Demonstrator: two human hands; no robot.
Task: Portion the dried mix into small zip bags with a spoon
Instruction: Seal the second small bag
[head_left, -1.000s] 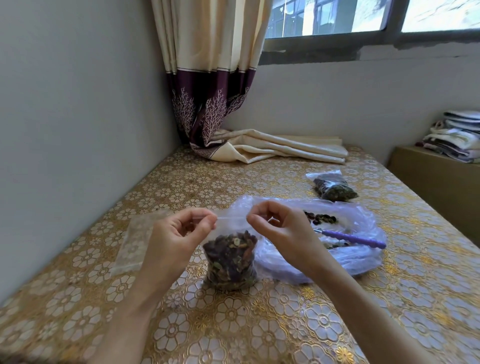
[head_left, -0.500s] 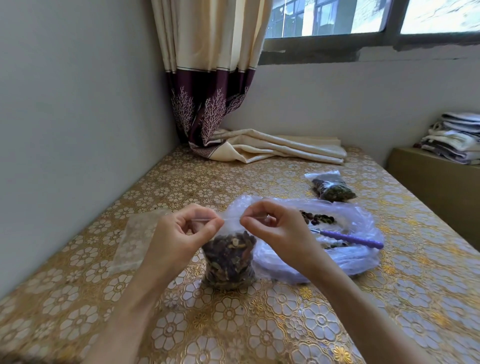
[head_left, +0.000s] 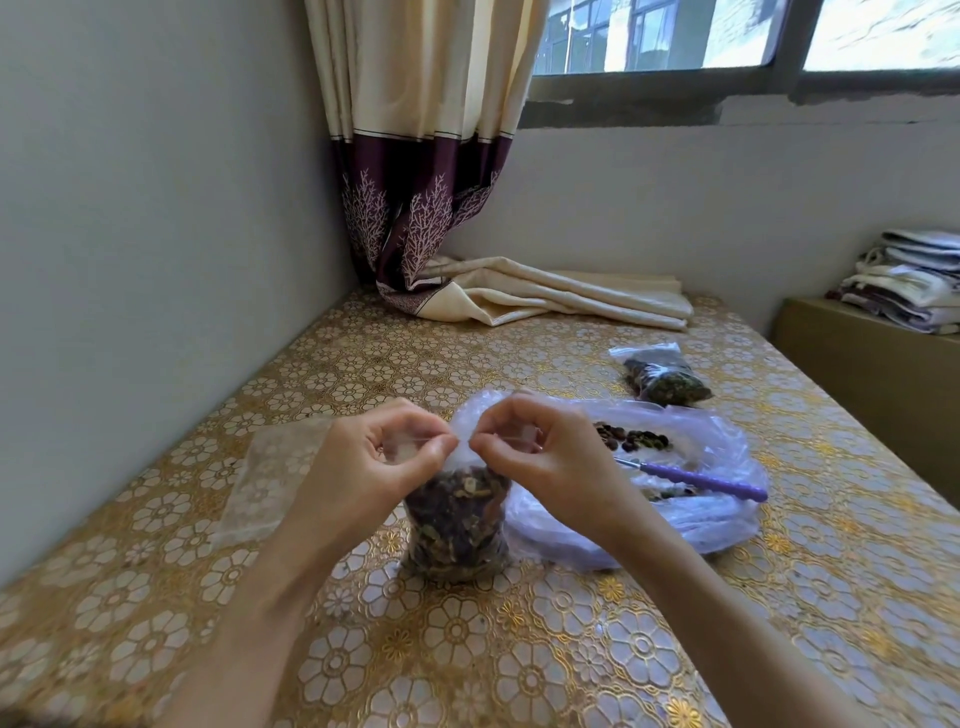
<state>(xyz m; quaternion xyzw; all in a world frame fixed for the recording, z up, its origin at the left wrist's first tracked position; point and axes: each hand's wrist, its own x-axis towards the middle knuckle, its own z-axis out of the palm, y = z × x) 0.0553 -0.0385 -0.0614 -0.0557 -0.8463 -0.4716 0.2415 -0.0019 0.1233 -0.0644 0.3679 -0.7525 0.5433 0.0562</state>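
The hands have slid together; left hand (head_left: 374, 462) and right hand (head_left: 545, 452) pinch the small bag (head_left: 457, 525) top, fingertips nearly touching.

bare patterned tabletop (head_left: 467, 654) open in front, wall (head_left: 156, 260) closing the left side, flat empty bags (head_left: 260, 483) lying left, big plastic bag (head_left: 691, 519) with purple spoon (head_left: 701, 480) crowding the right, filled bag (head_left: 665, 376) beyond, curtain heap (head_left: 545, 296) blocking the far end
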